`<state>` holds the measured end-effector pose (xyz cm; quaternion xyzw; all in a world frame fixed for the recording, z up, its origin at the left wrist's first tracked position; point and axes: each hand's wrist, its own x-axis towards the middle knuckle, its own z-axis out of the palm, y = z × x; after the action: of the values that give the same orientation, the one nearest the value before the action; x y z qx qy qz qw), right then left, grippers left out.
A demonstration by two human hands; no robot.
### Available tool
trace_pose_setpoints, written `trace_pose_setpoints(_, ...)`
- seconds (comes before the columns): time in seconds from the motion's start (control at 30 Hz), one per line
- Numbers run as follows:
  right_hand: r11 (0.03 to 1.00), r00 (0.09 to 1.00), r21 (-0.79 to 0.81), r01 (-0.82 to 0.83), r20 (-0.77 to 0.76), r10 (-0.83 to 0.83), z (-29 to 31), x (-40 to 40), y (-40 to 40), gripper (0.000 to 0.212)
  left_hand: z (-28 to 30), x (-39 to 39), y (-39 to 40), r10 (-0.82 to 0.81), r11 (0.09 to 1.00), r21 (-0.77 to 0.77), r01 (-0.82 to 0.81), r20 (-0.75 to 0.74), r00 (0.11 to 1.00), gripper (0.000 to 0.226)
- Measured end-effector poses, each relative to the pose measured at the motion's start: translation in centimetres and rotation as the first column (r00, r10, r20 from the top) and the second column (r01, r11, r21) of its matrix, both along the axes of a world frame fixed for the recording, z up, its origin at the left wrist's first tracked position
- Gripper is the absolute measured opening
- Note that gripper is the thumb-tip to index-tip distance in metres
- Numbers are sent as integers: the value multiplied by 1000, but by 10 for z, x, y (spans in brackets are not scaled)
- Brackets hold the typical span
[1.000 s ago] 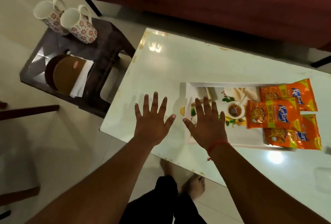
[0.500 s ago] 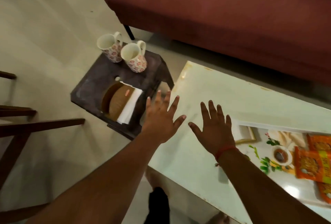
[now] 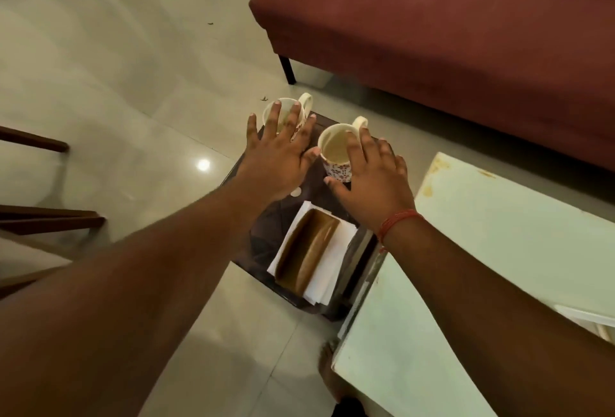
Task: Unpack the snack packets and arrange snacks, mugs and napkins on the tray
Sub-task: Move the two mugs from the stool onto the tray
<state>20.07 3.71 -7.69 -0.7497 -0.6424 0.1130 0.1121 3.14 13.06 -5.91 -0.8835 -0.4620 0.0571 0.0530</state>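
Both hands reach over a small dark stool beside the white desk. Left hand: fingers straight and spread, held over the far mug at 12 o'clock of the stool top; contact with the mug cannot be told. Right hand: fingers extended, lightly bent, lying over the rim and right side of the near mug; thumb low beside the mug's base; no closed grip visible. Both mugs upright, white with red floral print, handles toward 1 o'clock, standing near each other but apart. Napkins, white, stacked at 6 o'clock of the stool top, with brown plates resting on them. Red thread on right wrist. Maroon sofa at 1 o'clock.
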Motion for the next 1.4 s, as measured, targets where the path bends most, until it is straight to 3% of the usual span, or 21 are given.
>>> trace_pose_setpoints(0.2, 994, 987, -65, -86, 131, 94, -3, -10, 44, 88, -12, -8, 59, -14, 993, -116, 9, -44, 999, 65)
trace_pose_setpoints(0.33, 993, 989, -79, -83, 117, 92, 0, -9, 57, 83, -12, 0, 81, -19, 970, -243, 16, -13, 1000, 87)
trace_pose_setpoints(0.57, 991, 993, -103, -88, 63, 95, 4, -8, 67, 81, -5, 15, 89, -34, 973, -230, 29, -19, 999, 74)
trace_pose_setpoints(0.67, 997, 999, -62, -49, -12, 48, 8, 2, 55, 78, 1, 32, 75, -128, 977, -171, 124, -9, 992, 69)
trace_pose_setpoints(0.87, 984, 981, 19, 179, -82, -177, 18, 51, -32, 73, 14, 103, 11, -322, 935, -123, 332, 97, 942, 67)
trace_pose_setpoints(1.1, 894, 882, -115, 433, -149, -446, 13, 130, -191, 76, 11, 210, -129, -474, 830, -241, 503, 172, 864, 67)
trace_pose_setpoints(1.4, 782, 776, -278, 557, -161, -610, -14, 218, -372, 78, -9, 336, -310, -562, 719, -359, 595, 204, 802, 59)
